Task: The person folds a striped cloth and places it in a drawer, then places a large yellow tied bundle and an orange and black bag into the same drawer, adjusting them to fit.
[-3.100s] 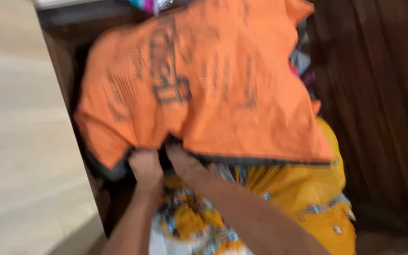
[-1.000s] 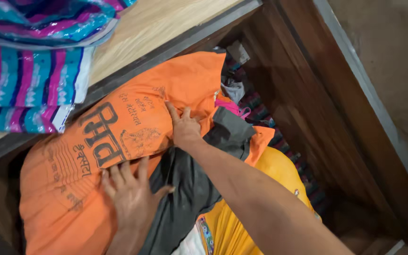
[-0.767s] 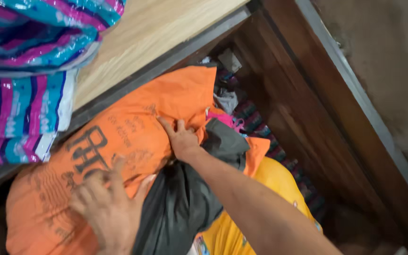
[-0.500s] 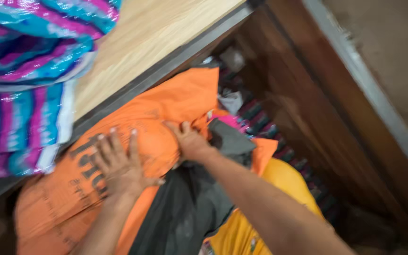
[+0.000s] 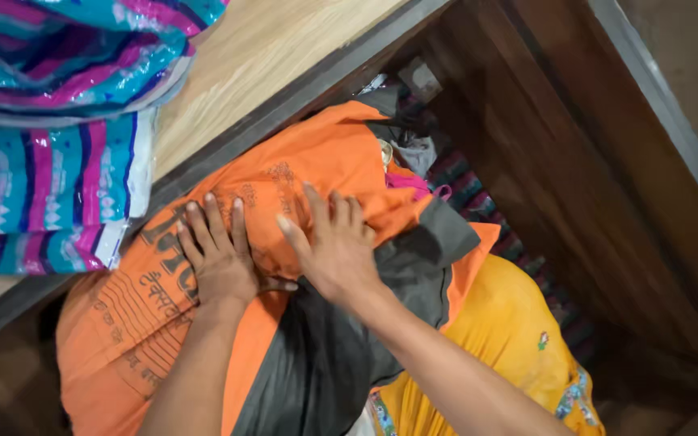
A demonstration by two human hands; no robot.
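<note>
Head view, looking down into a dark wooden cupboard compartment (image 5: 575, 186). Both hands lie flat on an orange shirt (image 5: 300, 173) with dark printed lettering and grey trim, which sits on top of a heap of clothes inside the compartment.

Left hand (image 5: 224, 262): palm down, fingers spread and straight, pressed on the printed part of the orange shirt. It grips nothing.

Right hand (image 5: 337, 246): also palm down and open, fingers fanned out, resting just beside the left hand on the same shirt, near where orange cloth meets a grey cloth panel (image 5: 325, 363). It holds nothing either; the thumbs of the two hands nearly meet.

The shirt fills the left and middle of the compartment, reaching up toward its back corner. Below and to the right of the shirt, under the right forearm, lies a yellow garment (image 5: 510, 339) with small coloured trim.

A light wooden shelf (image 5: 268, 48) runs along the upper left. On it rests a folded striped cloth (image 5: 50, 161) in teal, pink and purple.
</note>
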